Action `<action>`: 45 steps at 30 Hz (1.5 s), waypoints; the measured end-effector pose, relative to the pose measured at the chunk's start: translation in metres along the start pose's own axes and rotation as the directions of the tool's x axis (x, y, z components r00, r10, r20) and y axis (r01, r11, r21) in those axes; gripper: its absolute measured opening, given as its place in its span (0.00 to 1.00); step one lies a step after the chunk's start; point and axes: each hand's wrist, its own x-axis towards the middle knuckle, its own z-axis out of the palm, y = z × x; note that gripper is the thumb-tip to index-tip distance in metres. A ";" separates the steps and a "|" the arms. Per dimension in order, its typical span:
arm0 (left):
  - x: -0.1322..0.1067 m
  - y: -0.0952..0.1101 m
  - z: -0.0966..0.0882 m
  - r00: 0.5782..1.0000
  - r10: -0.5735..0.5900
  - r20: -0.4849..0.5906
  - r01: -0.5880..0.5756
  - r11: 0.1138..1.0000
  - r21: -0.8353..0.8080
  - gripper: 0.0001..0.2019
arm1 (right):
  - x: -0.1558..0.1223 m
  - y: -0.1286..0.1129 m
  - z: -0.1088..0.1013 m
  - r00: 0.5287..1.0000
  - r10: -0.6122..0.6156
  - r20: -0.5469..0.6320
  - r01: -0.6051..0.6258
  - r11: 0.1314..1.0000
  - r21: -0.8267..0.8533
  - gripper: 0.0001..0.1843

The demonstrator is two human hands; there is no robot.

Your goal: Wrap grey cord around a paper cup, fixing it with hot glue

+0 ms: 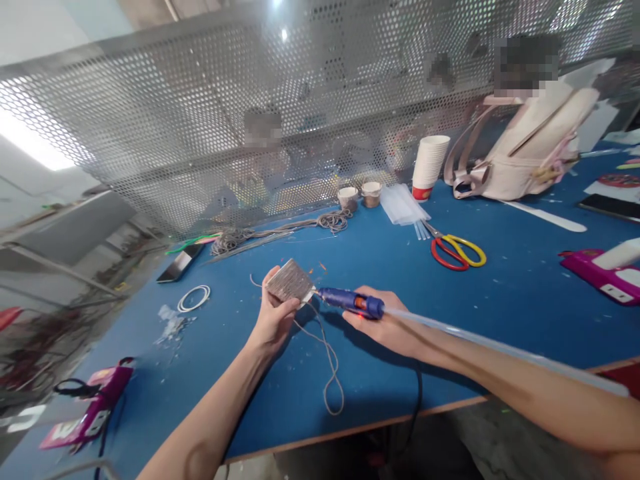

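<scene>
My left hand (277,317) grips a paper cup (291,281) lying on its side, its wall wound with grey cord. From the cup a loose length of grey cord (330,373) trails in a loop over the blue table. My right hand (387,323) is closed around a blue glue gun (350,300), a small red light glowing on its underside. The gun's nozzle meets or nearly meets the pale edge of the cup. A long clear glue stick (475,341) sticks out of the gun's back, over my right forearm.
Scissors (457,252) lie right of centre near clear glue sticks (404,203). Stacked paper cups (430,167), a pink bag (525,153) and cord bundles (235,240) line the perforated metal screen (200,133). Purple power strips (93,407) sit at both sides; a phone (180,263) lies left.
</scene>
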 end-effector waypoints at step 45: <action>-0.005 0.002 -0.001 0.998 0.049 0.032 -0.051 0.997 0.060 0.36 | -0.009 0.014 0.007 0.946 -0.322 0.041 0.323 0.915 -0.241 0.09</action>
